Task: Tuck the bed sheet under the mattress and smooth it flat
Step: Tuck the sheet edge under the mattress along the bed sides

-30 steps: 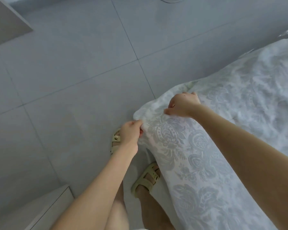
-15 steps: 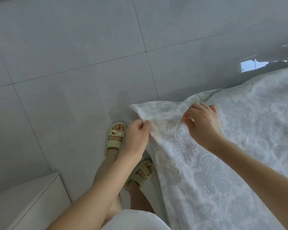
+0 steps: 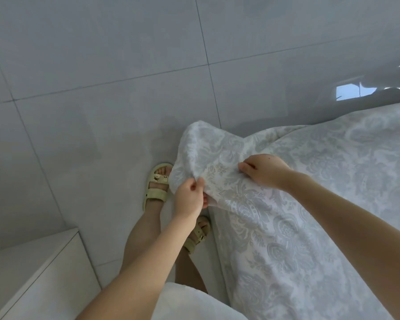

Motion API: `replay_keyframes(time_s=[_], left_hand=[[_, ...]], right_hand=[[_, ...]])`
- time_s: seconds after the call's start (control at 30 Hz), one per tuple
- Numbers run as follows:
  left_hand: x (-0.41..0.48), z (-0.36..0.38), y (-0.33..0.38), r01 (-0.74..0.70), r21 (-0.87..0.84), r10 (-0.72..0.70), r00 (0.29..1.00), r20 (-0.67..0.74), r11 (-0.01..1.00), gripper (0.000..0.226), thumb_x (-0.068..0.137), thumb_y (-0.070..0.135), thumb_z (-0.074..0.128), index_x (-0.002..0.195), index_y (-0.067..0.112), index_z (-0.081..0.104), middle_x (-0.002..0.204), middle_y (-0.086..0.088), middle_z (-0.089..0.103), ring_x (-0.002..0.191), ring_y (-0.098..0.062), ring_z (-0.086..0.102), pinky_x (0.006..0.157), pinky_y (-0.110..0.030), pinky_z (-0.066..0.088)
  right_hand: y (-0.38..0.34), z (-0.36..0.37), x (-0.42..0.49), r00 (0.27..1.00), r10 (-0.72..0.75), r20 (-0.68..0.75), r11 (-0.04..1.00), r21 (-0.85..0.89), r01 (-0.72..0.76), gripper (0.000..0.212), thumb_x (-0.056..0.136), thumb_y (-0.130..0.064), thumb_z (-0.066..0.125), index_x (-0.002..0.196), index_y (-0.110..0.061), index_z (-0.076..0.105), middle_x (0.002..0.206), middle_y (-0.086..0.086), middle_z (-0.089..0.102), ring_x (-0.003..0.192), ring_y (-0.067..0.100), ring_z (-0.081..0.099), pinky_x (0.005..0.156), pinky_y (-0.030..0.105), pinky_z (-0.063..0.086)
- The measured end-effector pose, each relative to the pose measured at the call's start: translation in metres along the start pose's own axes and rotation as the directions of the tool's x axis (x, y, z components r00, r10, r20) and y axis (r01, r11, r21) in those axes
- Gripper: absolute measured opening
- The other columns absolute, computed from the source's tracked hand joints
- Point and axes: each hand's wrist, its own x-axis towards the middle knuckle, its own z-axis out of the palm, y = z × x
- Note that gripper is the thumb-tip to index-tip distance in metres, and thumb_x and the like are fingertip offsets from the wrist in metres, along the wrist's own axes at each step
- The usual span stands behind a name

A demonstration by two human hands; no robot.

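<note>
- The bed sheet (image 3: 286, 227) is pale white with a grey-blue woven pattern of flowers and scrolls, slightly glossy where the light falls on it
- It covers the bed on the right side of the view and runs from the lower edge up to the far right
- Its corner is lifted off the bed near the middle of the view and bulges up in a loose, rounded fold that hangs out over the floor (image 3: 102, 112)
- Soft creases run from that raised corner back toward the bed; further right the cloth lies flatter
- The left hand (image 3: 189, 199) grips the sheet at the near edge of the lifted corner, thumb on top and fingers curled underneath, with the cloth pinched between them
- The right hand (image 3: 266, 170) lies on top of the sheet just right of the raised fold, back of the hand up, fingers curled down and gathering a small pleat of cloth
- The two hands are near each other, with a short stretch of sheet drawn between them
- Below the left hand two feet in pale green sandals (image 3: 156, 188) stand on large grey tiles, close beside the bed
- A white cupboard top (image 3: 32, 273) sits in the lower left corner
- A bright window reflection (image 3: 353, 92) shines on the floor at the upper right
</note>
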Motion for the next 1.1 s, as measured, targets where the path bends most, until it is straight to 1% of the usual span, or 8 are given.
replay_keyframes(time_s=[0.07,0.17,0.4,0.53,0.7,0.93,1.03,1.1], left_hand=[[0.004,0.001,0.004,0.034,-0.099,-0.031,0.999,0.033,0.994,0.028,0.099,0.027,0.045,0.093,0.005,0.061,0.093,-0.012,0.069,0.083,-0.028,0.068,0.076,-0.042,0.058],[0.009,-0.002,0.011,0.117,-0.214,-0.1,0.991,0.088,0.97,0.023,0.099,0.025,0.046,0.092,0.012,0.064,0.101,-0.01,0.069,0.094,-0.024,0.067,0.084,-0.038,0.056],[0.007,-0.001,0.024,0.254,-0.296,-0.214,0.963,0.162,0.921,0.021,0.099,0.024,0.045,0.098,0.016,0.064,0.103,-0.009,0.069,0.097,-0.024,0.066,0.087,-0.036,0.055],[-0.003,0.001,0.026,0.283,-0.366,-0.214,0.952,0.217,0.887,0.025,0.098,0.029,0.046,0.109,0.015,0.063,0.101,-0.007,0.069,0.094,-0.022,0.066,0.086,-0.038,0.054],[-0.029,0.013,0.032,0.212,-0.374,-0.06,0.924,0.379,0.903,0.042,0.098,0.048,0.033,0.113,0.025,0.065,0.112,0.002,0.069,0.107,-0.015,0.063,0.098,-0.035,0.047],[-0.078,0.052,0.029,0.078,-0.252,0.108,0.755,0.647,0.965,0.058,0.095,0.058,0.019,0.137,0.03,0.047,0.138,0.007,0.053,0.127,-0.005,0.048,0.113,-0.034,0.032],[-0.097,0.074,0.019,0.102,-0.157,0.053,0.654,0.755,0.982,0.066,0.09,0.067,0.025,0.138,0.028,0.046,0.139,0.006,0.051,0.129,-0.006,0.046,0.114,-0.034,0.03],[-0.104,0.076,0.017,0.106,-0.143,0.043,0.637,0.77,0.984,0.062,0.087,0.068,0.024,0.132,0.034,0.049,0.131,0.013,0.054,0.123,-0.001,0.048,0.111,-0.028,0.031]], right_hand=[[0.001,0.002,0.002,0.999,0.009,-0.037,0.999,0.041,-0.008,0.053,0.099,-0.046,0.028,0.089,-0.01,0.065,0.082,0.004,0.066,0.08,0.02,0.06,0.078,0.036,0.049],[0.002,0.002,0.002,0.999,0.025,-0.024,0.999,0.041,-0.024,0.06,0.099,-0.05,0.024,0.093,-0.009,0.067,0.082,0.006,0.068,0.079,0.02,0.061,0.076,0.035,0.049],[-0.01,-0.005,0.013,0.994,0.051,0.092,0.998,-0.03,-0.048,0.065,0.099,-0.052,0.016,0.099,-0.016,0.07,0.094,0.004,0.07,0.093,0.019,0.061,0.084,0.028,0.04],[-0.008,-0.005,0.01,0.988,0.093,0.123,0.976,0.187,-0.115,0.06,0.098,-0.053,0.02,0.097,-0.022,0.071,0.088,-0.008,0.066,0.088,0.015,0.06,0.082,0.028,0.044],[0.01,-0.015,-0.036,0.997,0.057,0.047,0.875,0.478,-0.073,0.048,0.097,-0.05,0.028,0.088,-0.023,0.067,0.08,-0.003,0.067,0.081,0.016,0.06,0.078,0.029,0.044],[0.038,-0.023,-0.127,0.984,-0.065,-0.168,0.762,0.629,0.157,0.065,0.075,-0.083,0.029,0.079,-0.024,0.056,0.084,0.0,0.071,0.081,0.017,0.065,0.086,0.041,0.046],[0.047,-0.024,-0.142,0.975,-0.09,-0.205,0.766,0.612,0.199,0.069,0.071,-0.087,0.024,0.083,-0.028,0.059,0.087,-0.007,0.072,0.089,0.009,0.064,0.089,0.034,0.043],[0.051,-0.027,-0.142,0.979,-0.099,-0.175,0.751,0.632,0.189,0.071,0.067,-0.091,0.024,0.085,-0.031,0.059,0.088,-0.011,0.073,0.094,0.004,0.062,0.091,0.026,0.041]])
